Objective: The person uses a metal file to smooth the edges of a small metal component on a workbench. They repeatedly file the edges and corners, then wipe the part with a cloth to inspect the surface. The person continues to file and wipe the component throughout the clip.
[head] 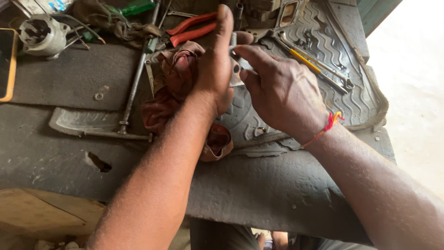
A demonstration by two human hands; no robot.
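Note:
My left hand (215,65) and my right hand (277,90) meet above a dark rubber mat (277,194). Both grip one small grey metal part (236,69) held between them; the fingers hide most of it. My left hand wraps it from the left, fingers pointing up. The fingers of my right hand pinch it from the right. A red and yellow thread is tied round my right wrist. A dirty red rag (173,88) lies just under and left of my left hand.
Red-handled pliers (192,28) lie beyond the hands. A yellow-handled screwdriver (305,62) and a spanner (323,69) rest on the ribbed mat at right. A long steel rod (134,88), a grey motor housing (41,34) and a phone (7,65) sit at left.

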